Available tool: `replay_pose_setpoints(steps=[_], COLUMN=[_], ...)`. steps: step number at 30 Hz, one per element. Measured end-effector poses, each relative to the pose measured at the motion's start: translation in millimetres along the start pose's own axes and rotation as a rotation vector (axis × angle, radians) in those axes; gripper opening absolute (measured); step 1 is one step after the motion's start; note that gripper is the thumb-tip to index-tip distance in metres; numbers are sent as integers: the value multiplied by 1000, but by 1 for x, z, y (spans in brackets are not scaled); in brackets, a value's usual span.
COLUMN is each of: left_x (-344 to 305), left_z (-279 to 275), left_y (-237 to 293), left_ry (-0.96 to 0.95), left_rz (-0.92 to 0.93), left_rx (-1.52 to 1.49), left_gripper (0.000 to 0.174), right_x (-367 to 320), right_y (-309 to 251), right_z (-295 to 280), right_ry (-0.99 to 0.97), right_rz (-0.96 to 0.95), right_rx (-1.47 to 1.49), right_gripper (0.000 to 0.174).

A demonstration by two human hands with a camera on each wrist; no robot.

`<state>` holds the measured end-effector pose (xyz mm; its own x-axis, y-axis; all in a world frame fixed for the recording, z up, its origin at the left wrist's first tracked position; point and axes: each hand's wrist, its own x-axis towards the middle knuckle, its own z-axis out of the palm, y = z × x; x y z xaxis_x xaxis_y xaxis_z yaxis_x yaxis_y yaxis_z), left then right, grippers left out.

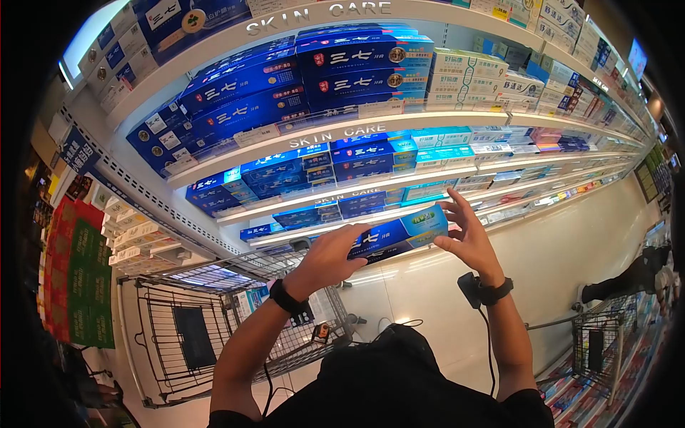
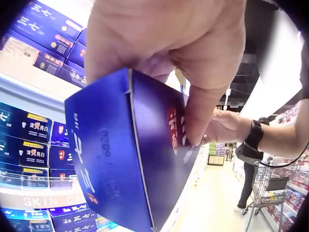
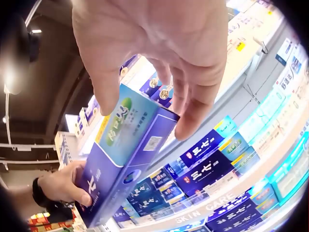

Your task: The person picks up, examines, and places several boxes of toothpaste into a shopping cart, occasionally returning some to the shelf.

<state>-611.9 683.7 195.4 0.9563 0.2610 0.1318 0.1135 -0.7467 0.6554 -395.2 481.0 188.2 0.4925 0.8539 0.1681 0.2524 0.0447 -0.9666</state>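
A blue toothpaste box (image 1: 398, 234) with a light-blue end is held up in front of the shelves. My left hand (image 1: 322, 258) grips its left end, thumb on the near side and fingers over the far side. In the left wrist view, the dark-blue end of the box (image 2: 104, 150) shows below that hand. My right hand (image 1: 472, 241) is at the light-blue end, its thumb and fingers spread on either side of the box. The right wrist view shows the right thumb (image 3: 107, 99) right at the yellow edge and fingertips by the opposite corner.
Lit shelves (image 1: 342, 135) hold stacked toothpaste boxes (image 1: 357, 68). A wire shopping cart (image 1: 146, 339) with a few items stands at lower left. To the right, a person in dark trousers (image 1: 617, 282) is near another cart (image 1: 598, 342). Red and green boxes (image 1: 78, 278) are stacked far left.
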Motion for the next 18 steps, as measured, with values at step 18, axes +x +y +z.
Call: replay_pose_setpoints(steps=[18], left_x=[129], left_z=[22], left_y=[-15], left_ry=[325], left_rz=[130], left_rx=[586], left_gripper=[54], right_x=[109], right_y=[40], right_z=[-70], right_ry=[10], right_rz=[-190], right_rx=[-543], right_gripper=[49])
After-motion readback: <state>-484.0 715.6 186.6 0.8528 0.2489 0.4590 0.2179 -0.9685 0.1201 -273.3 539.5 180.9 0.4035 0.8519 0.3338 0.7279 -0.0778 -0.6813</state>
